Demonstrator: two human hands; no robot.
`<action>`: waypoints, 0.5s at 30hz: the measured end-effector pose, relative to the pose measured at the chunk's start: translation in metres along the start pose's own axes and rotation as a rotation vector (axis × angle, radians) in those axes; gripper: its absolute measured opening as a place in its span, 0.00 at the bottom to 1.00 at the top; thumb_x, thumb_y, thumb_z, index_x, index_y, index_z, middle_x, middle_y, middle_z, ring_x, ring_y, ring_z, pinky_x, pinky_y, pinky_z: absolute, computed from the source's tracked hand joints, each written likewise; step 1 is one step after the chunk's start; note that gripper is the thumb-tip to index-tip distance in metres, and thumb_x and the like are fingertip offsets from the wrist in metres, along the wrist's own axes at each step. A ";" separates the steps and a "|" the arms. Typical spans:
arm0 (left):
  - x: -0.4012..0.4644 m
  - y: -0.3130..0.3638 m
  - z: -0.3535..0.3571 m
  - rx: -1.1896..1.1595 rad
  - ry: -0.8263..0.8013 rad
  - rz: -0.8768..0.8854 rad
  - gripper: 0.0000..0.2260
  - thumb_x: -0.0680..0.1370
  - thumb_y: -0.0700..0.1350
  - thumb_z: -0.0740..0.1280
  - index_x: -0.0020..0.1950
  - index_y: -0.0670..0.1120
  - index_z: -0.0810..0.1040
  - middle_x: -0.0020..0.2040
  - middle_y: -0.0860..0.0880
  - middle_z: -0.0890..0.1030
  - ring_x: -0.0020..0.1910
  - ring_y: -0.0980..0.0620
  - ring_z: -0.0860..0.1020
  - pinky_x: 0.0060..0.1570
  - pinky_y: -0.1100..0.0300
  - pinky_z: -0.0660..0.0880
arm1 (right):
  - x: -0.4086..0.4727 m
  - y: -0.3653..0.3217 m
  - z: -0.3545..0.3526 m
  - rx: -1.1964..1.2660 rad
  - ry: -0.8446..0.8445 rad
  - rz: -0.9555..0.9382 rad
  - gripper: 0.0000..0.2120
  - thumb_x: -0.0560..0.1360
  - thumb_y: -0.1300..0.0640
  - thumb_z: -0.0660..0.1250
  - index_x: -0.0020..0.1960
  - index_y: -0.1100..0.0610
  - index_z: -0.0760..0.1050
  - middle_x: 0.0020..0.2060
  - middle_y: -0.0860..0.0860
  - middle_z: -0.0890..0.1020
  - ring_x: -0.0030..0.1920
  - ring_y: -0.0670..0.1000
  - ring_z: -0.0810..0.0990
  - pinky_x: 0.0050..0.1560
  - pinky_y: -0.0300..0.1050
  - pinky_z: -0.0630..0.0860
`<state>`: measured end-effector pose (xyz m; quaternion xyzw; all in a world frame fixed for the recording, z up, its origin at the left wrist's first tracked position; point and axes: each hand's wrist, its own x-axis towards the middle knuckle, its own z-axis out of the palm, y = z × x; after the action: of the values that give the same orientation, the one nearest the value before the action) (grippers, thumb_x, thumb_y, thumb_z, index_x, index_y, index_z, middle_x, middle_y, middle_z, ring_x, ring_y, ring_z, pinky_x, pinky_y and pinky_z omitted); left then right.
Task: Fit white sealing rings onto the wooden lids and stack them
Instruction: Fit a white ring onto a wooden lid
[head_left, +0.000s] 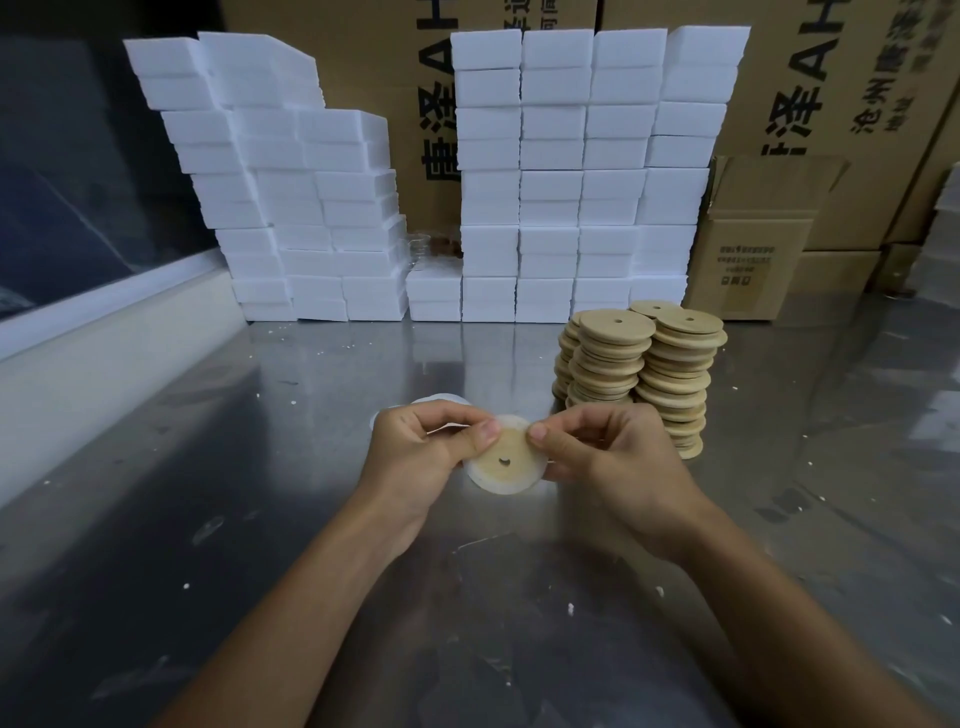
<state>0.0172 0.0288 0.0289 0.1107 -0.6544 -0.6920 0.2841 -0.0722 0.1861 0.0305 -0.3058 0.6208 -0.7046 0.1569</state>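
A round wooden lid (506, 464) with a small centre hole is held above the steel table, facing me. A white sealing ring (498, 488) wraps its rim. My left hand (415, 457) grips the lid's left edge, thumb on the ring at the top. My right hand (613, 462) holds the right edge, its thumb pressing the ring near the top. Behind my left hand lie more white sealing rings (441, 401), partly hidden. Stacks of wooden lids (644, 369) stand just behind my right hand.
The steel table (260, 519) carries scattered white crumbs. White foam blocks (550, 208) are piled high along the back, with cardboard boxes (753, 260) behind and to the right. A white ledge (104, 322) runs along the left edge.
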 end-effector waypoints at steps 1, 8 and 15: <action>-0.001 0.000 0.001 -0.016 -0.010 -0.004 0.02 0.65 0.39 0.75 0.37 0.43 0.85 0.42 0.41 0.82 0.41 0.47 0.81 0.46 0.53 0.79 | 0.000 -0.001 -0.001 0.012 -0.015 0.007 0.05 0.74 0.66 0.71 0.45 0.70 0.82 0.40 0.62 0.86 0.39 0.51 0.86 0.40 0.38 0.81; 0.000 0.000 0.002 -0.056 -0.009 -0.040 0.01 0.65 0.40 0.74 0.35 0.44 0.86 0.39 0.45 0.83 0.40 0.50 0.81 0.44 0.56 0.79 | -0.001 -0.005 -0.005 0.034 -0.067 0.012 0.03 0.73 0.71 0.71 0.45 0.70 0.82 0.38 0.58 0.86 0.38 0.49 0.86 0.39 0.37 0.80; -0.001 0.001 0.006 -0.105 0.021 -0.047 0.02 0.66 0.39 0.74 0.35 0.45 0.86 0.39 0.45 0.84 0.41 0.50 0.82 0.43 0.58 0.80 | -0.004 -0.009 -0.005 0.059 -0.088 0.099 0.03 0.72 0.67 0.72 0.42 0.68 0.82 0.43 0.58 0.87 0.43 0.53 0.86 0.42 0.44 0.83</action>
<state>0.0157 0.0343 0.0301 0.1184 -0.6113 -0.7306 0.2802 -0.0714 0.1940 0.0382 -0.3007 0.6067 -0.6998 0.2275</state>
